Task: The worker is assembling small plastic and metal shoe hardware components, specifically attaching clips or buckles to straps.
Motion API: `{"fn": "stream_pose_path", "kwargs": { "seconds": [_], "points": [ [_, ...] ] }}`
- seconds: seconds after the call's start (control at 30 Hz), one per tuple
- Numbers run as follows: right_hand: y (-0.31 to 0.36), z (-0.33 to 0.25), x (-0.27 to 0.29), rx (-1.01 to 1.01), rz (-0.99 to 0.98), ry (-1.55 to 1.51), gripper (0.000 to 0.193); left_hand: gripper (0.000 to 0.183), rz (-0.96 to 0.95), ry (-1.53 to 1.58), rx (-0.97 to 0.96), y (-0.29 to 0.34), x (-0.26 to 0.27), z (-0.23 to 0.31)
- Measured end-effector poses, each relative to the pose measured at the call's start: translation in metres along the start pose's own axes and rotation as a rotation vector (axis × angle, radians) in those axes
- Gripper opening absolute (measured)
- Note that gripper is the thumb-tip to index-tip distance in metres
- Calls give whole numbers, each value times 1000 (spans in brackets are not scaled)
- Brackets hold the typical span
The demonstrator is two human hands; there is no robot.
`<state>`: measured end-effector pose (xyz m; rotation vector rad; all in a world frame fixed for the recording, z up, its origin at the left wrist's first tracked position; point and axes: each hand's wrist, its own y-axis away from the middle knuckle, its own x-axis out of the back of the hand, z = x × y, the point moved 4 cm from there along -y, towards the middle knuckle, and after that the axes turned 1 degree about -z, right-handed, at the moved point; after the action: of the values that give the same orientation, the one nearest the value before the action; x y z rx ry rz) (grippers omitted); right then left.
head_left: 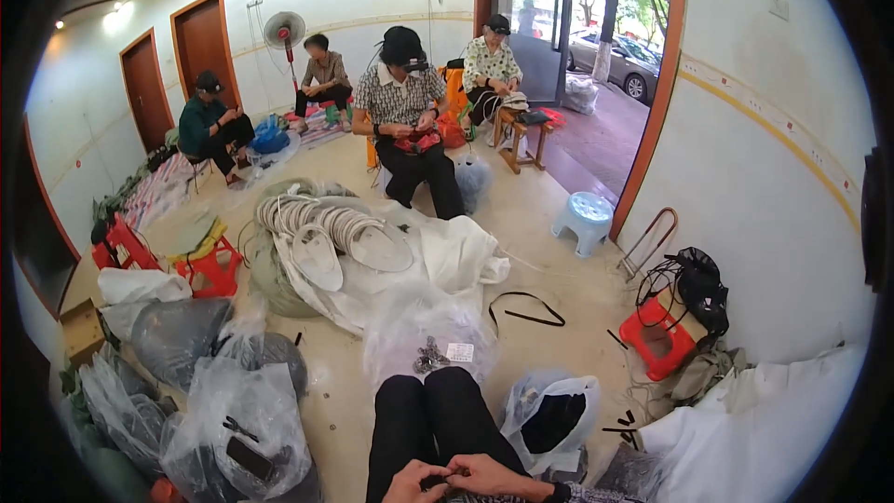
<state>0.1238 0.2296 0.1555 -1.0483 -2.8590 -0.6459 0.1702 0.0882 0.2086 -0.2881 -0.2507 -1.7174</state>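
The left hand (416, 482) and the right hand (491, 478) meet over the lap of black trousers (402, 424), fingers bent and tips together; whether they pinch some small piece cannot be told. Straight ahead of both, past the knees, small dark pieces (429, 355) lie on clear plastic (391, 340) beside a white label (460, 352). Near the right hand, ahead and rightward, a white bag (586, 402) holds black material (553, 423); well left of the left hand rests a dark phone (250, 457).
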Motion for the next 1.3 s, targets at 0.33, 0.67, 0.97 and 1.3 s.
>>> {"fn": "stream_pose_path", "kwargs": {
  "seconds": [0.33, 0.67, 0.97, 1.3],
  "points": [
    [-4, -18, -6, 350, 224, 392, 18, 9, 227, -198, 70, -1, 1, 9],
    [-36, -15, -11, -120, 91, 286, 21, 16, 1112, 273, 489, 27, 201, -250],
    [-42, -24, -30, -91, 10, 409, 19, 24, 1267, -764, 976, 166, 327, -423],
    [-44, 14, -22, -147, -68, 431, 31, 34, 1099, -488, 592, 18, 325, -423]
  ]
}}
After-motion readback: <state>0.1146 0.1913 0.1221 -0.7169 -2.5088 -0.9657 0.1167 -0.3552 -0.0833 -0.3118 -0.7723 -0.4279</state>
